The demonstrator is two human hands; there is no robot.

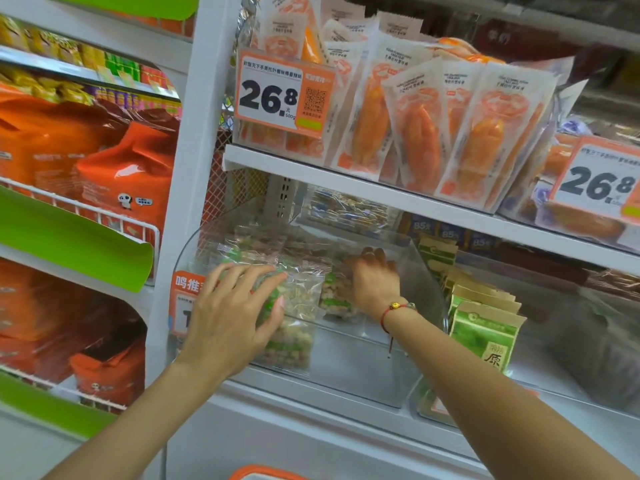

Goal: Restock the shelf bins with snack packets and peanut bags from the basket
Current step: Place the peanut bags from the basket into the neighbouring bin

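Observation:
A clear plastic shelf bin [420, 271] on the middle shelf holds several transparent peanut bags with green print. My left hand [232, 313] reaches over the bin's front wall, its fingers spread and curled onto a peanut bag [294, 337] at the front left. Deeper inside, my right hand [372, 278] is closed around another peanut bag [334, 299]; a red string bracelet circles that wrist. Only the orange rim of the basket [263, 473] shows, at the bottom edge.
The upper shelf carries orange-and-white snack packets [415, 129] behind a 26.8 price card [280, 93]. Green paper bags [485, 337] fill the bin to the right. A white upright [187, 168] separates the left racks of orange bags [124, 174].

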